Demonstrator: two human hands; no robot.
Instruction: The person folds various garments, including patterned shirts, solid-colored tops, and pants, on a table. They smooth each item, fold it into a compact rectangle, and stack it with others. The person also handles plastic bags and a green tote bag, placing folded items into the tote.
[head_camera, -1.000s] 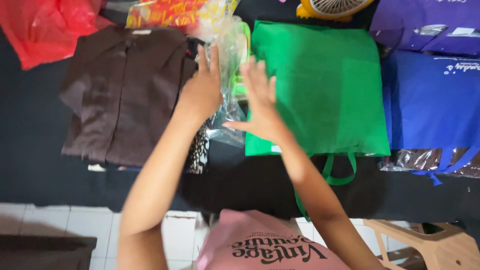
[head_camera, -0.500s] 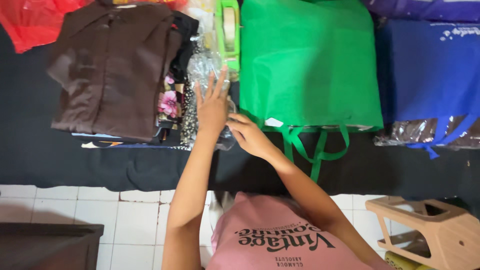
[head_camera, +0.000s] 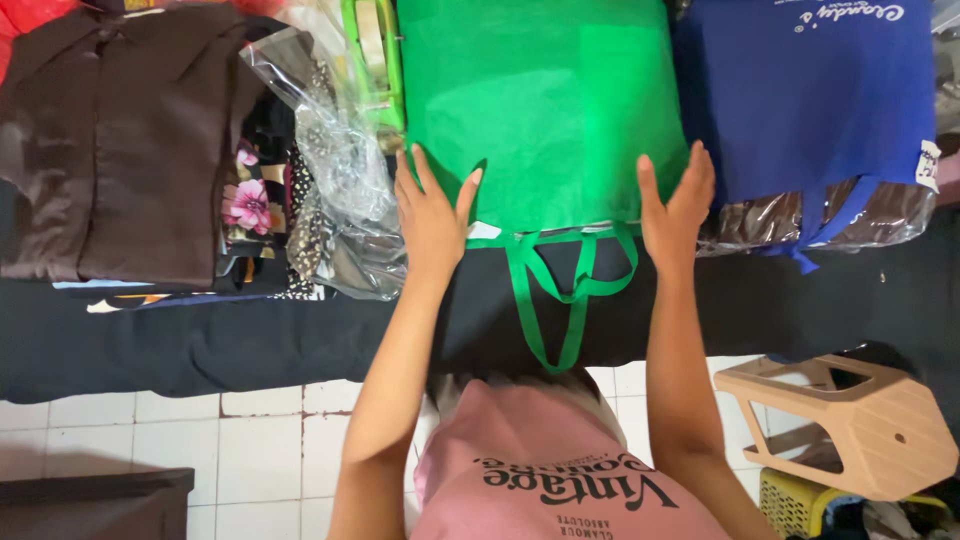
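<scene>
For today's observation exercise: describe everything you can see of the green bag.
The green bag lies flat on the dark table, looking like thin non-woven fabric. Its two loop handles hang over the near edge. The left hand and right hand press on its lower corners. A blue bag lies beside it.

A plain green bag (head_camera: 545, 110) lies between a blue bag (head_camera: 810, 100) and a dark brown shirt (head_camera: 120, 140), all on black cloth (head_camera: 250, 340).
</scene>
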